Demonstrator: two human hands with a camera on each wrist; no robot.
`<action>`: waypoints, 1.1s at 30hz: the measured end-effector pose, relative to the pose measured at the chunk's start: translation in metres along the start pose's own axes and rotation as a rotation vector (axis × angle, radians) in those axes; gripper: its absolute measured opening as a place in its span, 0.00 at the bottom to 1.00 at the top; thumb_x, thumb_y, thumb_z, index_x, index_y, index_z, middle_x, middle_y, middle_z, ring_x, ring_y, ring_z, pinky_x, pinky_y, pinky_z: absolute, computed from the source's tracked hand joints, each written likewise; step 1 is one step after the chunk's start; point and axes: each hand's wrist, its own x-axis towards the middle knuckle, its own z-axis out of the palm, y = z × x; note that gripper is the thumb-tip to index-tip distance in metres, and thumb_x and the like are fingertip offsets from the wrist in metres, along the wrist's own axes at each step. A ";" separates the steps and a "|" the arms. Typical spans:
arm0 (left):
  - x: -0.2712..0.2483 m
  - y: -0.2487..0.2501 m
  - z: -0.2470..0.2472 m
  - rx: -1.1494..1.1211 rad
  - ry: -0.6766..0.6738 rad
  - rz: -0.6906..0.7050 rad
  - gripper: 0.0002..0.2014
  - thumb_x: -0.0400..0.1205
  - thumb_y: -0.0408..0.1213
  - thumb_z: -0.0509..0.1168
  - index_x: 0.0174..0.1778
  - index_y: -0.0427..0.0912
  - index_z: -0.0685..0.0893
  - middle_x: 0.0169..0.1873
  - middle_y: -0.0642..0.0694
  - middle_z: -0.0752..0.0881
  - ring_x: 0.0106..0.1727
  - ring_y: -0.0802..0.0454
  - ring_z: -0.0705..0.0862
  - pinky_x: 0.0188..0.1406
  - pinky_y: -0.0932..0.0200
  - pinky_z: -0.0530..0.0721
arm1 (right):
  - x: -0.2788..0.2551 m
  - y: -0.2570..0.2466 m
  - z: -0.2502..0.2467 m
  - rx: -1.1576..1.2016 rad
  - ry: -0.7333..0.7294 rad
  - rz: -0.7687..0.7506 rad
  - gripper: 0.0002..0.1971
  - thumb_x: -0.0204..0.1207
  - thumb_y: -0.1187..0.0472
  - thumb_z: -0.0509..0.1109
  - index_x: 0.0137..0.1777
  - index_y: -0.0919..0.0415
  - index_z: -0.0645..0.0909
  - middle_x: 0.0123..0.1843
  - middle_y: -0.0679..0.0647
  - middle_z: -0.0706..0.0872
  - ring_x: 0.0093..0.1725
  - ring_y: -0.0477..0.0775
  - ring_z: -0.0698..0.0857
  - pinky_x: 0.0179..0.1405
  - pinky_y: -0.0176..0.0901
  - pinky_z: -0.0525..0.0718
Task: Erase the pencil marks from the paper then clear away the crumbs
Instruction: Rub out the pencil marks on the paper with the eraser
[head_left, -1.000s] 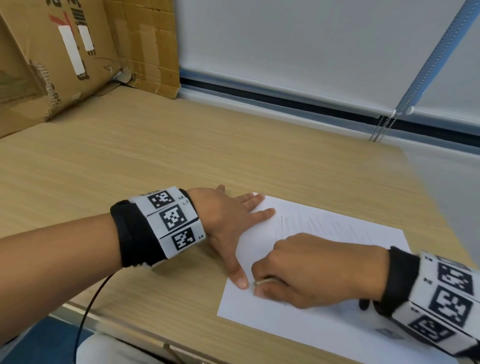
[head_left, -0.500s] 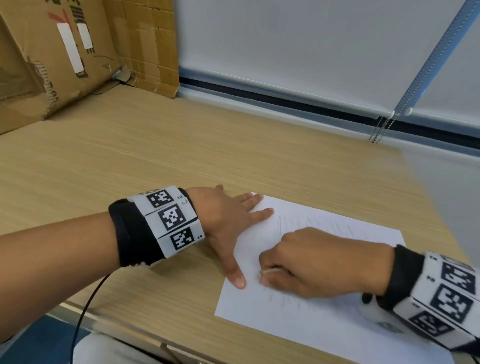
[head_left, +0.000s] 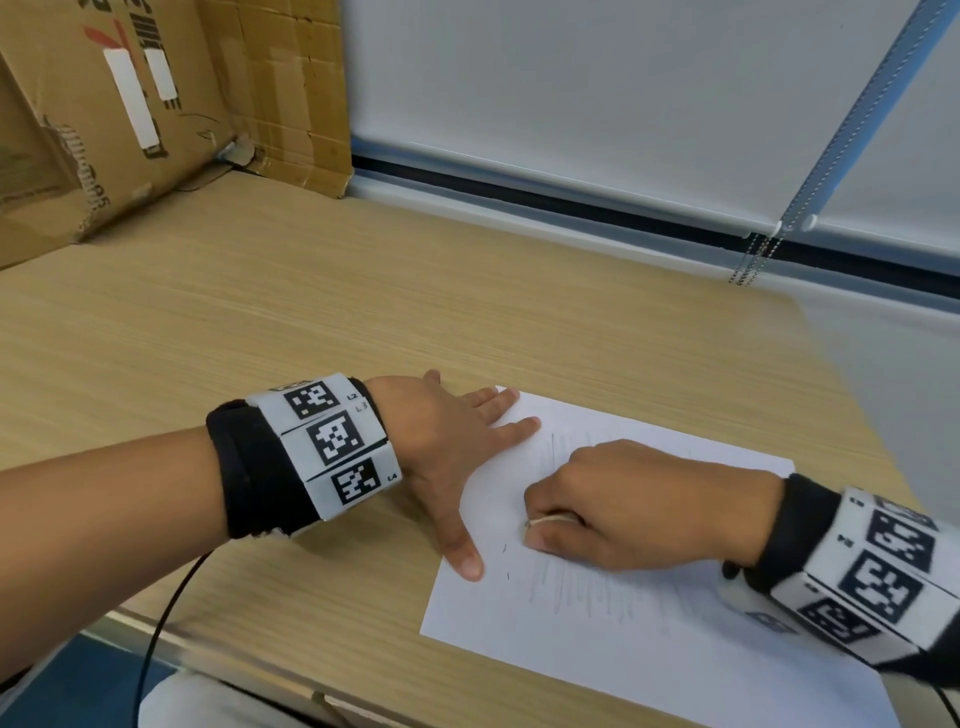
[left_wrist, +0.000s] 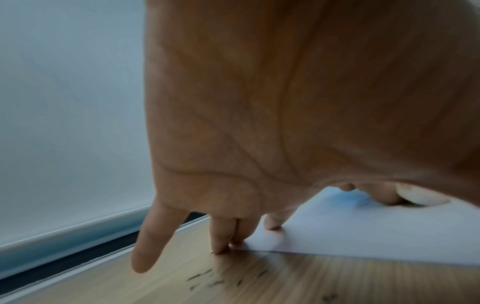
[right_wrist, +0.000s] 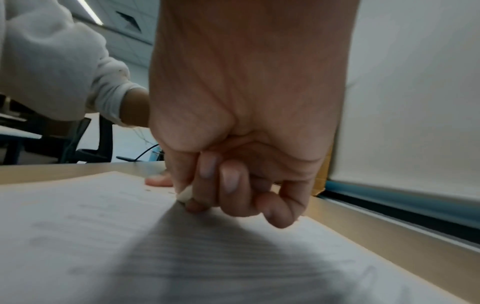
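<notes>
Now the right hand (head_left: 639, 506) pinches the white eraser (head_left: 545, 519) on the paper (head_left: 649, 649).
Faint grey pencil marks (head_left: 587, 592) streak lower centre; left hand (head_left: 447, 447), fingers flat, presses the sheet's edge.

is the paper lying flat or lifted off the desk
Flat: the paper lies spread on the desk, pinned by the left hand.

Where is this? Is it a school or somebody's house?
Probably an office or classroom, not a house. There is a long wooden desk under a window blind, a black office chair behind, and strip lights in a tiled ceiling. I can't tell which of the two.
</notes>
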 end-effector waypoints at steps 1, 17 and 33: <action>0.000 0.000 0.000 0.000 0.000 0.001 0.72 0.61 0.74 0.73 0.81 0.56 0.23 0.81 0.50 0.23 0.83 0.54 0.27 0.80 0.26 0.36 | -0.002 -0.003 0.002 -0.013 -0.002 -0.025 0.17 0.85 0.45 0.55 0.40 0.54 0.74 0.26 0.46 0.72 0.26 0.47 0.70 0.35 0.46 0.67; -0.001 0.001 -0.002 -0.005 -0.005 0.012 0.71 0.62 0.72 0.74 0.80 0.59 0.22 0.82 0.49 0.24 0.83 0.54 0.27 0.79 0.25 0.36 | 0.020 0.023 -0.009 -0.039 0.045 0.074 0.17 0.84 0.45 0.56 0.38 0.52 0.75 0.29 0.46 0.77 0.30 0.46 0.74 0.35 0.46 0.73; 0.001 -0.003 0.003 -0.039 0.023 0.008 0.75 0.59 0.74 0.74 0.83 0.51 0.24 0.82 0.54 0.25 0.83 0.59 0.28 0.79 0.27 0.33 | 0.031 0.036 -0.009 0.000 0.087 0.070 0.19 0.84 0.47 0.57 0.30 0.50 0.67 0.28 0.47 0.75 0.29 0.47 0.74 0.34 0.47 0.74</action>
